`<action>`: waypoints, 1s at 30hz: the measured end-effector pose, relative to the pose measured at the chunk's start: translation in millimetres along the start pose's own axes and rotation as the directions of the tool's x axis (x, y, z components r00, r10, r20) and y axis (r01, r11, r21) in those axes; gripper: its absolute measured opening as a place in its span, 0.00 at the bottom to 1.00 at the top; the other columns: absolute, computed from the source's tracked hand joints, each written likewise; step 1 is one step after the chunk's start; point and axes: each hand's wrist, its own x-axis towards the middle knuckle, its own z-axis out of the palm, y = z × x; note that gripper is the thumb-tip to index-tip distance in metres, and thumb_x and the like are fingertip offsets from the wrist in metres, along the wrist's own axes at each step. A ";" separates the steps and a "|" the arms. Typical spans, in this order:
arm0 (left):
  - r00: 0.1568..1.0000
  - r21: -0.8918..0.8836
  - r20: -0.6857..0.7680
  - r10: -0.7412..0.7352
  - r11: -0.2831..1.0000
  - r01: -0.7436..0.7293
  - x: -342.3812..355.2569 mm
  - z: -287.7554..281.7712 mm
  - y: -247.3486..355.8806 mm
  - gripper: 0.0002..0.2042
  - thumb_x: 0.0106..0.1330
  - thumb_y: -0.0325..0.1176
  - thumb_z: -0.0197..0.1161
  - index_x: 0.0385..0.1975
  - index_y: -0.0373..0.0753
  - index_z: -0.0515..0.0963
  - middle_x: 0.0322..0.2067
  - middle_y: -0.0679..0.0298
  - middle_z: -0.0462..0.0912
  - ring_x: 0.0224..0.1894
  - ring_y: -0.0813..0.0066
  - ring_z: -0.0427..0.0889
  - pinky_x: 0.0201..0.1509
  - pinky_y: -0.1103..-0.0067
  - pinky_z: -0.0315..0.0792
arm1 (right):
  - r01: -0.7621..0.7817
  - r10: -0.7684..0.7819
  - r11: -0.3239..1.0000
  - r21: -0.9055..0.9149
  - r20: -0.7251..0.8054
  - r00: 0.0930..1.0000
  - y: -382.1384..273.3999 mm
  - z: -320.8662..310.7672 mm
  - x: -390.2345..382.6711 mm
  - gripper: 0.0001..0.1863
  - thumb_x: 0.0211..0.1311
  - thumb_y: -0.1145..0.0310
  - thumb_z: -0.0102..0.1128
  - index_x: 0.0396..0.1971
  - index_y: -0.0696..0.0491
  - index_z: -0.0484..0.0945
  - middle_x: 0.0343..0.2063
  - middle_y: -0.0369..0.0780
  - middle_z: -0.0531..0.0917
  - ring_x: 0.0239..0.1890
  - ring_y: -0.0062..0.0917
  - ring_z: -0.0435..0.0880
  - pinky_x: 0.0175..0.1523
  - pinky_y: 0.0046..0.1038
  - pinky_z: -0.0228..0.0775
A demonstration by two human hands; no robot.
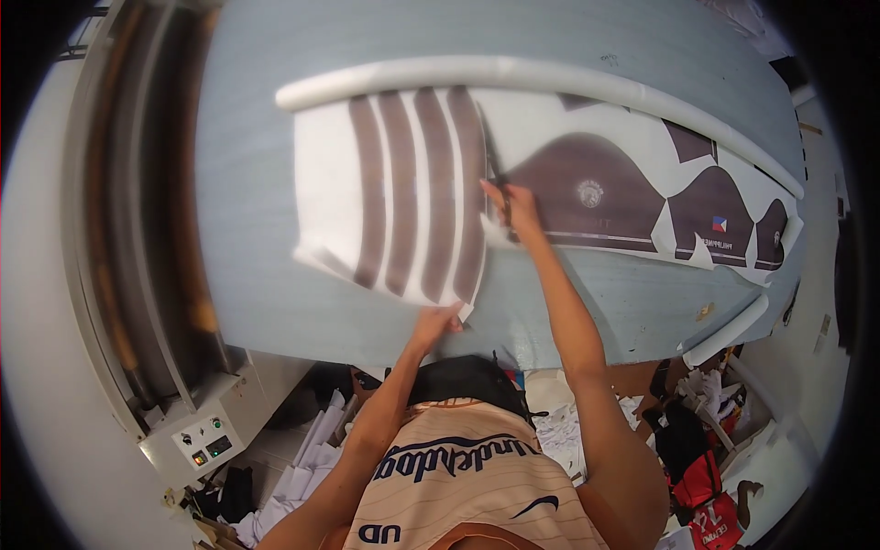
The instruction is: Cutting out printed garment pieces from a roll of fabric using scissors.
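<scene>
A wide printed paper sheet (321, 183) lies across the blue-grey table, its far edge curled into a roll (477, 69). Dark brown curved stripes (396, 192) cover its left part, and dark brown pattern shapes (587, 188) cover its right. My right hand (521, 209) is closed round a pair of scissors (495, 165), whose dark blades lie at a cut between the striped part and the shapes. At the near corner of the striped part, my left hand (438, 327) pinches the paper edge. Its fingertips are slightly blurred.
The blue-grey table (247, 238) spreads under the paper. Left of it stands a roller machine (151, 202) with a control panel (213, 440). A curled paper strip (726, 332) lies near the right edge. Paper scraps (557, 431) and red and black cloth (692, 467) are heaped below.
</scene>
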 end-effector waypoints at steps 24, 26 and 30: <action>1.000 0.006 -0.002 -0.011 1.000 0.011 -2.2 -1.1 1.7 0.23 0.71 0.46 0.68 0.17 0.37 0.78 0.20 0.62 0.82 0.26 0.73 0.83 0.36 0.78 0.74 | 0.092 -0.093 0.974 -0.209 0.004 0.996 -39.3 -7.9 38.9 0.26 0.60 0.46 0.75 0.13 0.46 0.74 0.12 0.25 0.66 0.15 0.11 0.61 0.24 0.21 0.49; 1.000 0.012 -0.006 -0.010 1.000 0.011 -4.1 -0.9 3.0 0.23 0.71 0.46 0.68 0.17 0.37 0.78 0.20 0.62 0.82 0.26 0.73 0.83 0.36 0.78 0.74 | 0.104 -0.102 0.967 -0.231 0.018 0.995 -40.6 -9.7 41.9 0.25 0.61 0.46 0.74 0.14 0.47 0.76 0.13 0.25 0.65 0.16 0.11 0.59 0.25 0.22 0.49; 1.000 0.017 0.002 0.006 1.000 -0.006 -3.1 -0.1 6.4 0.23 0.71 0.46 0.68 0.16 0.38 0.79 0.19 0.62 0.82 0.26 0.73 0.83 0.35 0.79 0.74 | 0.143 -0.142 0.964 -0.224 0.023 0.990 -48.5 -14.2 55.5 0.25 0.61 0.47 0.75 0.15 0.47 0.76 0.13 0.25 0.65 0.16 0.11 0.60 0.24 0.22 0.48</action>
